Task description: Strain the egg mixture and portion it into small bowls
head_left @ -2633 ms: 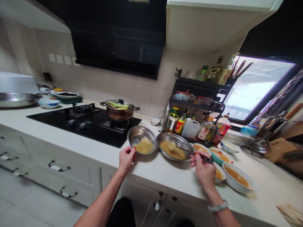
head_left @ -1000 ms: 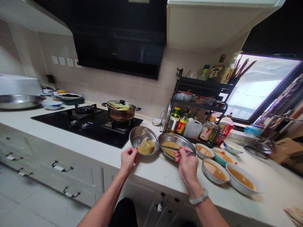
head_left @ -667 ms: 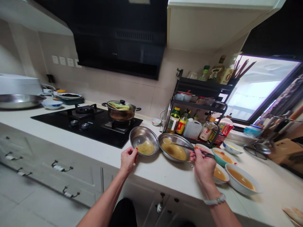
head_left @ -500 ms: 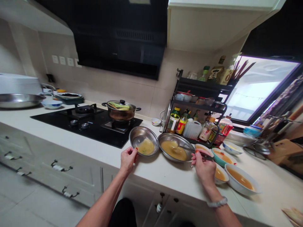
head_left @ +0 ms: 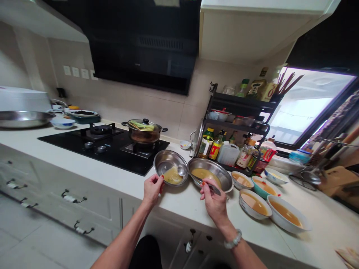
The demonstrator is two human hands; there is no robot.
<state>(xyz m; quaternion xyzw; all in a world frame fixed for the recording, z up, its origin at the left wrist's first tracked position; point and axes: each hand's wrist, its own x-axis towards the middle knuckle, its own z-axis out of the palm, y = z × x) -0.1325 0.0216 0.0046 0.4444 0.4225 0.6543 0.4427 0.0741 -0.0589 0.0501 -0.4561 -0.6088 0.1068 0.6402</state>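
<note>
Two steel bowls stand side by side on the white counter, each with yellow-brown liquid in it. My left hand (head_left: 152,188) pinches the near rim of the left steel bowl (head_left: 167,161). My right hand (head_left: 213,200) is closed on the handle of a metal ladle (head_left: 183,170). The ladle's cup hangs over the right edge of the left bowl, and its handle crosses the near rim of the right steel bowl (head_left: 221,173).
Several ceramic bowls of brown liquid (head_left: 254,203) stand to the right. A lidded pot (head_left: 144,130) sits on the black hob (head_left: 106,146). A black rack of bottles (head_left: 230,129) stands behind the bowls. A wide steel pan (head_left: 22,118) lies at far left.
The ladle went from the right steel bowl, where it dipped into the liquid, over to the left bowl. My right hand moved left with it. My left hand kept its hold.
</note>
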